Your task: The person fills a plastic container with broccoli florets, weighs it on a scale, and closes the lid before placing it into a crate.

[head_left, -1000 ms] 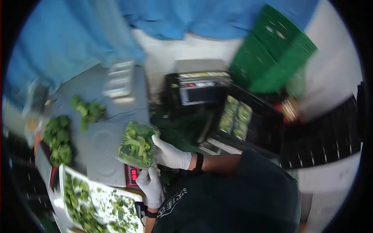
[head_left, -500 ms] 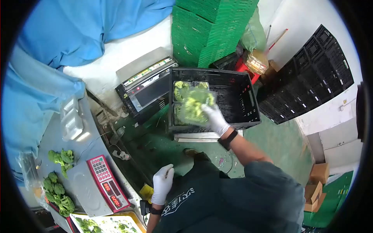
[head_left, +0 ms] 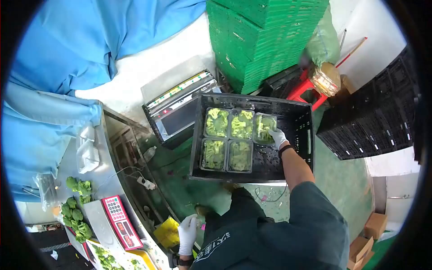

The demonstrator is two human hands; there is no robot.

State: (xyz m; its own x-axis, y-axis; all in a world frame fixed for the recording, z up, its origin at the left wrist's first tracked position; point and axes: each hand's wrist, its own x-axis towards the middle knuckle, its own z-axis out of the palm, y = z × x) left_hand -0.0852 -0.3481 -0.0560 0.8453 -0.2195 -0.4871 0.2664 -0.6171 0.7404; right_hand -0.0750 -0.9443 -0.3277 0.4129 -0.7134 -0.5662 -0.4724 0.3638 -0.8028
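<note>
A black crate (head_left: 288, 167) holds several clear plastic boxes of broccoli pieces. My right hand (head_left: 278, 137), in a white glove, has its fingers on the right edge of the upper right box (head_left: 264, 128), beside the upper middle box (head_left: 241, 123). Two more boxes lie in the front row, one at the left (head_left: 213, 154) and one next to it (head_left: 240, 156). Low in the view, my left hand (head_left: 187, 234), also gloved, hangs near my body with its fingers curled and nothing visible in them.
At the left, a table (head_left: 105, 167) carries a pink-framed scale (head_left: 121, 222), broccoli heads (head_left: 75, 218) and empty clear boxes (head_left: 87, 156). A wrapping machine (head_left: 180, 110) stands behind the crate's left side. Green crates (head_left: 261, 45) and black crates (head_left: 369, 112) are stacked beyond.
My right hand has put the box it carried down in the crate's back row. The view has shifted, and more boxes show in the crate.
</note>
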